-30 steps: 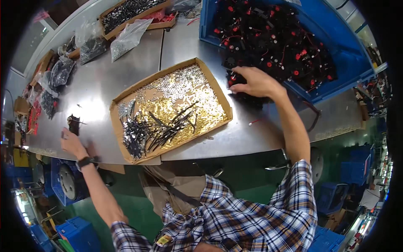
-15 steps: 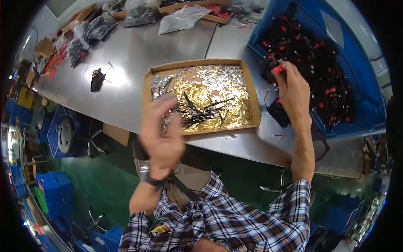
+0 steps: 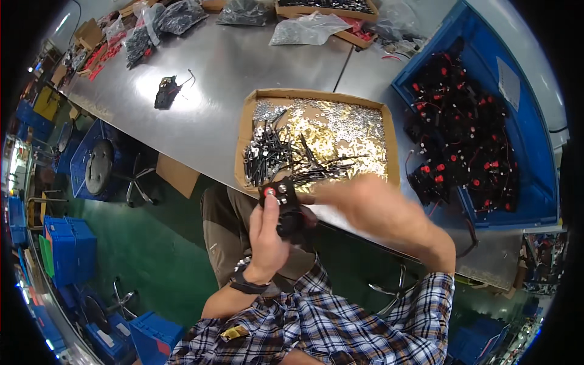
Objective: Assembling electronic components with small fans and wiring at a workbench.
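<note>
Looks mid-unit from here: left hand (image 3: 267, 243) gripping a black red-buttoned module (image 3: 287, 210) at seven o'clock of the cardboard tray (image 3: 322, 95), right hand (image 3: 377, 207) too blurred to tell, loose module (image 3: 165, 94) at ten, maybe done, piled modules (image 3: 456, 121) in the blue bin (image 3: 536, 146) at three likely left.

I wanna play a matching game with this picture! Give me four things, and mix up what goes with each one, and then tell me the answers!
Column one:
1. left hand
2. cardboard tray
3. blue bin
4. dark wristband

Column two:
A. heaped with black and red parts
B. strapped around a wrist
C. holding a black device
D. scattered with gold and silver pieces

Right pairs: 1-C, 2-D, 3-A, 4-B
</note>
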A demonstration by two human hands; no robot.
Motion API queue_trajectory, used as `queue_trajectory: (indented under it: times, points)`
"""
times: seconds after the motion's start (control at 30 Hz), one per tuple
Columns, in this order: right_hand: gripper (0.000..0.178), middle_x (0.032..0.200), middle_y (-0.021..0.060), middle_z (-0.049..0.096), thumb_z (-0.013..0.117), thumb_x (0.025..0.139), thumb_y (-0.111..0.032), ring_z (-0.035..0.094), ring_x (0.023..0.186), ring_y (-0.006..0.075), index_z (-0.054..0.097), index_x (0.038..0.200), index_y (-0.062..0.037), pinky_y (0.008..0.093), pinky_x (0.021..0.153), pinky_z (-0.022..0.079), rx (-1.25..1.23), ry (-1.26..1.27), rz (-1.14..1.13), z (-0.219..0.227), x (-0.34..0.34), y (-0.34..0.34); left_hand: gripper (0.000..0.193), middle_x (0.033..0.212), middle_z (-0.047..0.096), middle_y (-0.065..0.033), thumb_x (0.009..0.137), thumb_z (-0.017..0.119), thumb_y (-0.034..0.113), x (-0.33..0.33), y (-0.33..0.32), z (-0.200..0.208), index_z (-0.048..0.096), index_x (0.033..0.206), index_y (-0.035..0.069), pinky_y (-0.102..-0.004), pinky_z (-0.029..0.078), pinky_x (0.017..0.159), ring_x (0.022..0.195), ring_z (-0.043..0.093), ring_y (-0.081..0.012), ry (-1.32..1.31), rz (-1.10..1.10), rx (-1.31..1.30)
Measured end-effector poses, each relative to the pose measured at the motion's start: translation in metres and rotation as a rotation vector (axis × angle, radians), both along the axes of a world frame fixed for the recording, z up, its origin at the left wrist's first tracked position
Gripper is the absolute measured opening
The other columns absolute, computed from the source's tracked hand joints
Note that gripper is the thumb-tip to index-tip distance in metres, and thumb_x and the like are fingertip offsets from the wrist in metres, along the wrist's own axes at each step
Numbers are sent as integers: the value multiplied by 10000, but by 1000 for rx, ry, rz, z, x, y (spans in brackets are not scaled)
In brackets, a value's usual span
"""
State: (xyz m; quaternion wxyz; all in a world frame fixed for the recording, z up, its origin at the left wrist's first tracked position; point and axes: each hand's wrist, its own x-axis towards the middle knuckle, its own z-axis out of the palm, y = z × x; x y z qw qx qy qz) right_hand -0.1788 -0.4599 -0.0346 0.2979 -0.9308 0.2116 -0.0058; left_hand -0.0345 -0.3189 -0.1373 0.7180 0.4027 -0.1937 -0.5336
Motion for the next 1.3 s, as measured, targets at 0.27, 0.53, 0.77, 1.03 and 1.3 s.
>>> queue_trajectory:
  times: [0.27, 0.53, 0.77, 1.03, 1.3]
  points:
    - [179, 850, 311, 685, 602, 922, -90, 682, 847, 477, 724, 991, 21, 543, 798, 535, -464, 52, -192, -68, 93, -130, 504, 1141, 702, -258, 1123, 414, 388, 29, 1, -1, 510, 1325, -64, -334, 600, 725, 847, 734, -256, 87, -187, 53]
    - [242, 912, 241, 724, 613, 965, -172, 697, 858, 424, 739, 1073, 4, 487, 820, 539, -97, 64, -143, -34, 30, -98, 590, 1141, 699, -272, 1111, 423, 404, 50, 10, -1, 424, 1473, -61, -328, 612, 674, 818, 745, -285, 83, -226, 89]
    - [222, 851, 228, 715, 662, 962, -178, 692, 788, 420, 722, 1091, -7, 478, 729, 536, -173, -29, -247, -60, 34, -64, 567, 1102, 704, -269, 1105, 457, 389, 38, -7, 0, 401, 1473, -39, -328, 619, 676, 803, 752, -285, 1, -262, 96]
    - [206, 803, 227, 703, 661, 957, -171, 688, 752, 418, 716, 1089, -23, 494, 722, 533, -76, -23, -109, -53, 50, -60, 597, 1099, 709, -241, 1090, 498, 400, 48, 4, -3, 403, 1499, -25, -313, 604, 706, 816, 750, -264, -95, -233, 118]
    - [160, 749, 231, 674, 650, 956, -171, 671, 730, 432, 691, 984, -19, 511, 681, 514, -215, -21, -158, -60, 57, -59, 576, 1089, 707, -231, 1083, 529, 356, 49, -2, 5, 387, 1499, -16, -345, 615, 732, 833, 750, -274, -25, -225, 98]
